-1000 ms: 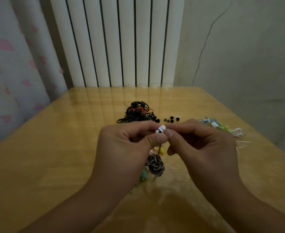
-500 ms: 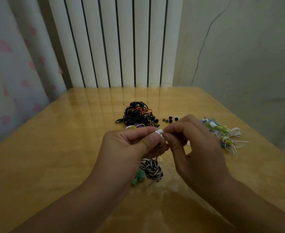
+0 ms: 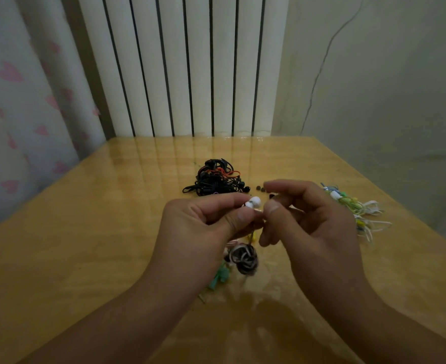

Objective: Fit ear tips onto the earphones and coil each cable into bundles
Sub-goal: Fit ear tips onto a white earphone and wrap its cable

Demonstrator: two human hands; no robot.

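Observation:
My left hand (image 3: 206,232) pinches a white earbud (image 3: 253,202) between thumb and forefinger, above the table's middle. Its black-and-white striped cable hangs below as a coiled bundle (image 3: 243,258), blurred. My right hand (image 3: 311,227) is just right of the earbud, its thumb close to it and its forefinger lifted apart, the other fingers loosely curled. I see nothing gripped in it. Several small dark ear tips (image 3: 261,188) lie on the table behind my hands.
A tangled pile of black earphones (image 3: 216,179) lies behind my left hand. Bundled green, yellow and white earphones (image 3: 353,208) lie at the right. A teal earphone piece (image 3: 220,277) sits under my left wrist. The wooden table (image 3: 85,245) meets a radiator and walls.
My right forefinger and thumb have come off the earbud's tip and spread apart. The left hand keeps its pinch, and the coiled bundle has swung a little.

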